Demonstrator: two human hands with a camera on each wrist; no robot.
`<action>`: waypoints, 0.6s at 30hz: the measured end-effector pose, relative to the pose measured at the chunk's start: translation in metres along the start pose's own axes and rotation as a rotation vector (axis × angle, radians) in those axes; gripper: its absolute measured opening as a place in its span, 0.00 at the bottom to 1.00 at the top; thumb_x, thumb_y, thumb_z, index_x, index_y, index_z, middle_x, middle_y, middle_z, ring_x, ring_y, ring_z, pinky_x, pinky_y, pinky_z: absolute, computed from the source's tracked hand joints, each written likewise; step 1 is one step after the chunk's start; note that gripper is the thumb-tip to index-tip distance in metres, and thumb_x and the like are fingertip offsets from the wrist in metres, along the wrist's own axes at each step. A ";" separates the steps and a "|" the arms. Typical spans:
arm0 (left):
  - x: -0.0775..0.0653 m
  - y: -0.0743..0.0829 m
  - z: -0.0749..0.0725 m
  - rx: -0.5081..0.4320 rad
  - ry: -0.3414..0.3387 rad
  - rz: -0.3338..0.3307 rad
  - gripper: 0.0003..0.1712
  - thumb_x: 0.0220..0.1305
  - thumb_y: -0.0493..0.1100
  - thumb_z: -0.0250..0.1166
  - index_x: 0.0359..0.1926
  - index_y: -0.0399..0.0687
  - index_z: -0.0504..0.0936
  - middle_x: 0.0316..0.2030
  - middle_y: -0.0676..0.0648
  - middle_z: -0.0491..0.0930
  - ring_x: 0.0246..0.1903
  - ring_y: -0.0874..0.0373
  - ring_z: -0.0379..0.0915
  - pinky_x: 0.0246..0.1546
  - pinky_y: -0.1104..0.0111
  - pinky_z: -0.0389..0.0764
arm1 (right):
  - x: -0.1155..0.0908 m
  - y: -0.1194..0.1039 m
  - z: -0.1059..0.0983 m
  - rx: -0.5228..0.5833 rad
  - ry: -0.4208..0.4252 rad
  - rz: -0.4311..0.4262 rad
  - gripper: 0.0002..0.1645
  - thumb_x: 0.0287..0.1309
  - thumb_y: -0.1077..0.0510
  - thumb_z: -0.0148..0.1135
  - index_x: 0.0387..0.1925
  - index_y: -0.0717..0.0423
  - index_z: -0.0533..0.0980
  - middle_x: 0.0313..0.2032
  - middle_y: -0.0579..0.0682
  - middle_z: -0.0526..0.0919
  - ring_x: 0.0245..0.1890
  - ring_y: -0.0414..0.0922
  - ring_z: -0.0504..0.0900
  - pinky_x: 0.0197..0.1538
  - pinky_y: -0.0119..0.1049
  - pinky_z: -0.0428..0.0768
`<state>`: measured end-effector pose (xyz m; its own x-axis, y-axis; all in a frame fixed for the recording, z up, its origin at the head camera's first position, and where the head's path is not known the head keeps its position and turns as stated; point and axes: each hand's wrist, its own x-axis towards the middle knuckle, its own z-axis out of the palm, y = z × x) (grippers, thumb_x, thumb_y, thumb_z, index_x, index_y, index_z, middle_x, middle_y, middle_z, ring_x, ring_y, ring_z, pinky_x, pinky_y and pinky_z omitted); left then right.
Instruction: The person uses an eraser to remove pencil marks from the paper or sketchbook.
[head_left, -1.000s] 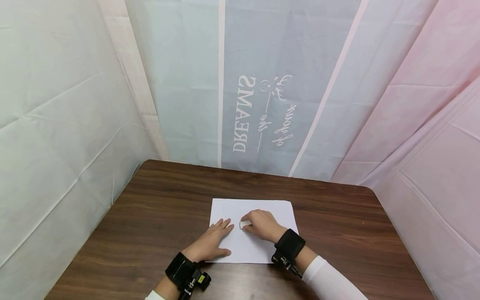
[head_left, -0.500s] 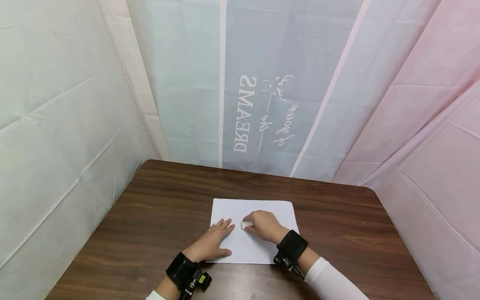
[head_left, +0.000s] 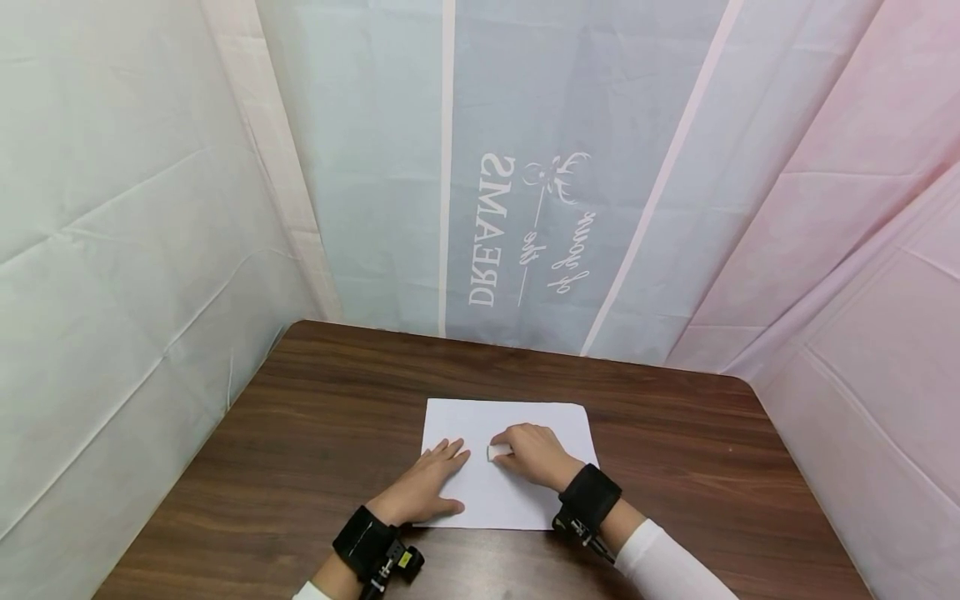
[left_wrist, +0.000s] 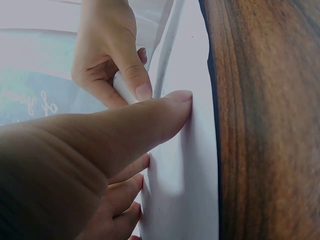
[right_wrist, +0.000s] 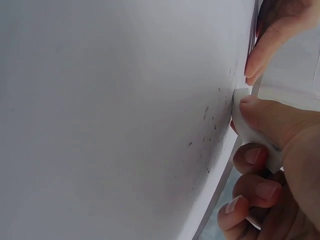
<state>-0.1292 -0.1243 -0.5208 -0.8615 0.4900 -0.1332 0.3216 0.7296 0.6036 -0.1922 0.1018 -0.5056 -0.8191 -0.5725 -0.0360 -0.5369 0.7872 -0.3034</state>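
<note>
A sheet of white paper (head_left: 517,508) lies on the brown wooden table. My right hand (head_left: 536,454) pinches a white eraser (right_wrist: 244,117) between thumb and fingers, with its end against the paper. Dark crumbs (right_wrist: 212,125) are scattered beside the eraser in the right wrist view. On the left part of the sheet my left hand (head_left: 427,487) rests flat, fingers spread and thumb out to the side. In the left wrist view, the left thumb (left_wrist: 170,107) presses on the paper and partly covers the right hand behind it.
The wooden table (head_left: 337,400) extends around the sheet on all sides. A pale blue curtain (head_left: 375,167) with mirrored lettering hangs behind its far edge. White cloth (head_left: 112,250) stands at the left and pink cloth (head_left: 862,250) at the right. Each wrist wears a black camera band (head_left: 590,496).
My right hand has shifted slightly to the right across the paper with the eraser. The left hand stays in place on the sheet.
</note>
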 end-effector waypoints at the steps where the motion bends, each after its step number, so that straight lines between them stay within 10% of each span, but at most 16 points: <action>1: 0.000 0.000 0.000 -0.001 -0.001 -0.001 0.46 0.56 0.46 0.77 0.72 0.37 0.68 0.76 0.35 0.60 0.77 0.35 0.52 0.75 0.41 0.58 | -0.001 0.000 0.000 0.000 0.001 0.002 0.16 0.60 0.52 0.72 0.48 0.50 0.87 0.46 0.48 0.91 0.47 0.47 0.88 0.42 0.41 0.86; 18: -0.001 0.002 -0.002 -0.001 -0.005 -0.007 0.46 0.56 0.47 0.76 0.72 0.37 0.68 0.76 0.35 0.60 0.77 0.35 0.52 0.75 0.41 0.58 | -0.005 0.005 -0.003 0.000 -0.003 0.002 0.16 0.59 0.51 0.72 0.48 0.50 0.87 0.45 0.47 0.91 0.45 0.45 0.88 0.40 0.38 0.85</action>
<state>-0.1286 -0.1239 -0.5180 -0.8618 0.4871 -0.1414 0.3149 0.7324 0.6036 -0.1914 0.1090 -0.5042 -0.8195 -0.5718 -0.0395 -0.5354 0.7883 -0.3033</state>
